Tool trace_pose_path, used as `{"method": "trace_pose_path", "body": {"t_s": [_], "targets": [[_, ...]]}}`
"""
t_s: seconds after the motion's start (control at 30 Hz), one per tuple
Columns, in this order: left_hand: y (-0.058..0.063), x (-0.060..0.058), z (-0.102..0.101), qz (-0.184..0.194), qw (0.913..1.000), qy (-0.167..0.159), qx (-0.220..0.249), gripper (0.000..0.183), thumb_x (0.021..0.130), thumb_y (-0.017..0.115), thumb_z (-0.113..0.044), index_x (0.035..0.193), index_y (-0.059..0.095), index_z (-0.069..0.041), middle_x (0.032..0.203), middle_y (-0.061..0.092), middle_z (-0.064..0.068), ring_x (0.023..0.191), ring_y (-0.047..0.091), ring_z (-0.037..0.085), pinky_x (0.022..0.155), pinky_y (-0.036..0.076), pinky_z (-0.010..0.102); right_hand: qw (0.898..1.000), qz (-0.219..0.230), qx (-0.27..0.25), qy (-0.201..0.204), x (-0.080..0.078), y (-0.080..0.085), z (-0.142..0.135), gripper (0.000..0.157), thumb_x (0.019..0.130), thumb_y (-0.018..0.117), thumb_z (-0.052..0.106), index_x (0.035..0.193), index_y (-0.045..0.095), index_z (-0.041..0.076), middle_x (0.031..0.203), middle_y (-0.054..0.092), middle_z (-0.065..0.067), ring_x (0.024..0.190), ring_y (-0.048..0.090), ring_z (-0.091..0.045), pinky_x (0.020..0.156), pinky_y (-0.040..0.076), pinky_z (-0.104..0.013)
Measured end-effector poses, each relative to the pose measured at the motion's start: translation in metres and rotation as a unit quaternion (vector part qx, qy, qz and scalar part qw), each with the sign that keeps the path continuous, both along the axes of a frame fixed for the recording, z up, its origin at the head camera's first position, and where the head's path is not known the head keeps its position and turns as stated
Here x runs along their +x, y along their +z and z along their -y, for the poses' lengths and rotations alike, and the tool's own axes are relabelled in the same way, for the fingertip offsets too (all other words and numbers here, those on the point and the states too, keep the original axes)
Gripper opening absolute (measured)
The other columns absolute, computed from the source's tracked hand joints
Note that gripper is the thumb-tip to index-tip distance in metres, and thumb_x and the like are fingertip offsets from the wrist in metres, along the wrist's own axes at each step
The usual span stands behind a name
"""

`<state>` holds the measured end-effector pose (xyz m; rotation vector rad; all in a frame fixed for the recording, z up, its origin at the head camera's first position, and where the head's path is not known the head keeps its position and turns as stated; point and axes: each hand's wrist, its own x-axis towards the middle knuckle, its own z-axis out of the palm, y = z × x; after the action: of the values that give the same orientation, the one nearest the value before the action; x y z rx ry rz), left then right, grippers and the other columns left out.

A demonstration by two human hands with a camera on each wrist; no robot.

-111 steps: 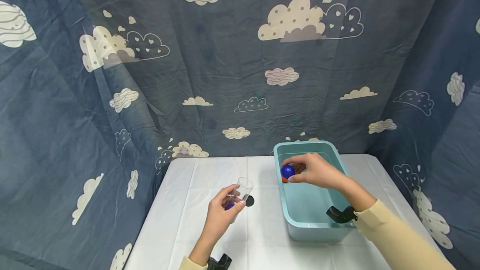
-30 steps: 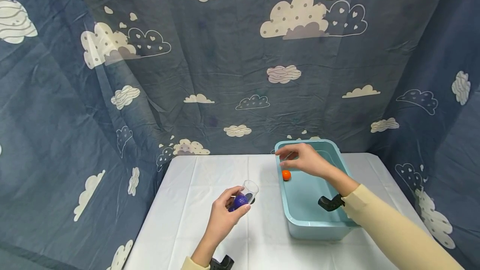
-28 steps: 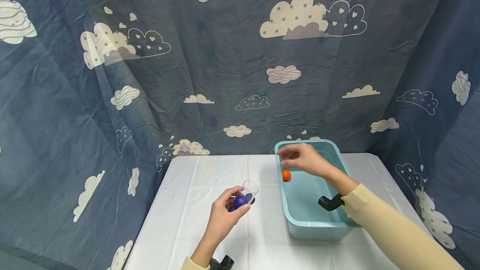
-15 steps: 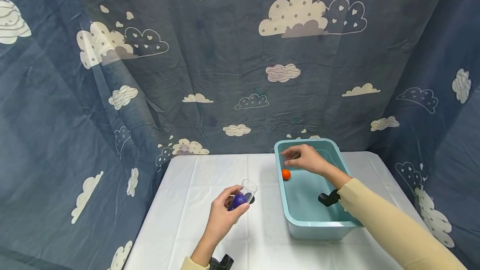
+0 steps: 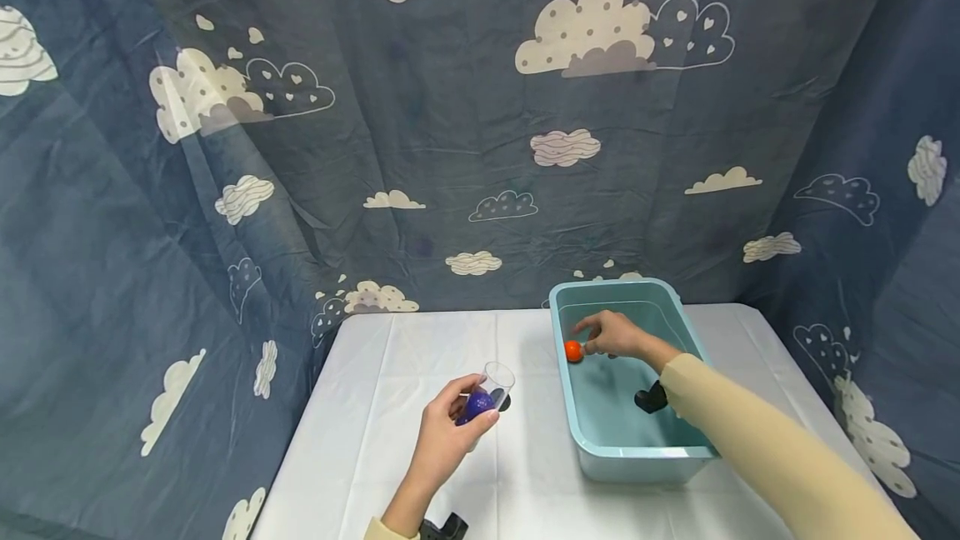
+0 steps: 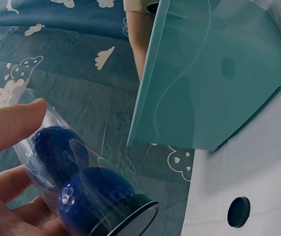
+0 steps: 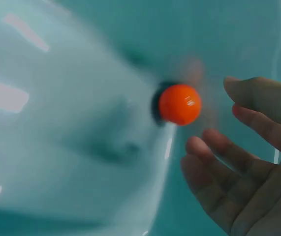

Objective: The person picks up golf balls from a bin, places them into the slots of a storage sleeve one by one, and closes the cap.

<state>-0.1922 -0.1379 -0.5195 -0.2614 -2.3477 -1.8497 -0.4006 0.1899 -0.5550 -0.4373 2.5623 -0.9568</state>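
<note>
Right wrist: right hand (image 7: 261, 187) hovers beside an orange ball (image 7: 179, 104).

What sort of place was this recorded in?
Probably an improvised recording booth: cloud-print fabric hangs behind and beside a white-covered table, and a black wrist camera shows.

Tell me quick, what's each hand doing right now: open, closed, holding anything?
Left hand: closed around the clear tube with two blue balls inside.
Right hand: open, holding nothing, fingers beside the orange ball in the teal bin.
</note>
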Motion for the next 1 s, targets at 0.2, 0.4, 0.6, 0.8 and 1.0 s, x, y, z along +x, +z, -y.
{"method": "trace_pose_path", "body": {"t_s": [0.2,0.4,0.6,0.8,1.0], "targets": [[-0.002,0.003,0.001,0.018,0.9998,0.004,0.003,0.051,0.083,0.085,-0.022,0.13,0.065,-0.02,0.121,0.066,0.004,0.095,0.066,0.019,0.075,0.056,0.03,0.998,0.051,0.03,0.005,-0.002,-0.021,0.005,0.059,0.085,0.08,0.012,0.14,0.06,0.011,0.091,0.065,-0.006,0.071,0.061,-0.024,0.069,0.057,-0.047],[-0.004,0.001,-0.001,0.025,0.9996,0.001,0.014,0.053,0.083,0.085,-0.018,0.132,0.064,-0.019,0.123,0.066,0.005,0.095,0.066,0.021,0.074,0.057,0.03,0.996,0.067,0.056,0.005,-0.006,-0.029,0.007,0.065,0.085,0.081,0.012,0.145,0.055,0.013,0.1,0.064,-0.012,0.069,0.06,-0.025,0.067,0.057,-0.046],[-0.003,-0.003,0.0,0.017,0.9999,0.001,0.004,0.052,0.082,0.085,-0.021,0.13,0.065,-0.019,0.122,0.067,0.006,0.094,0.065,0.02,0.073,0.056,0.027,0.997,0.041,0.072,0.01,-0.013,-0.034,0.01,0.052,0.084,0.081,0.01,0.133,0.064,0.013,0.113,0.062,-0.016,0.068,0.058,-0.024,0.061,0.055,-0.039],[-0.001,-0.001,0.003,0.01,0.9999,0.001,0.008,0.052,0.083,0.085,-0.021,0.13,0.064,-0.019,0.122,0.067,0.006,0.093,0.066,0.019,0.073,0.056,0.027,0.992,0.027,0.112,0.05,-0.013,-0.04,0.016,0.031,0.081,0.084,0.01,0.108,0.071,0.015,0.095,0.062,-0.007,0.072,0.058,-0.021,0.06,0.051,-0.032],[-0.004,-0.001,0.005,0.008,0.9998,0.004,0.015,0.052,0.083,0.085,-0.019,0.13,0.064,-0.019,0.122,0.067,0.005,0.093,0.066,0.019,0.072,0.056,0.028,0.989,0.059,0.119,0.057,-0.011,-0.045,0.017,0.034,0.079,0.087,0.012,0.11,0.072,0.015,0.097,0.061,-0.007,0.077,0.06,-0.022,0.061,0.054,-0.031]]}}
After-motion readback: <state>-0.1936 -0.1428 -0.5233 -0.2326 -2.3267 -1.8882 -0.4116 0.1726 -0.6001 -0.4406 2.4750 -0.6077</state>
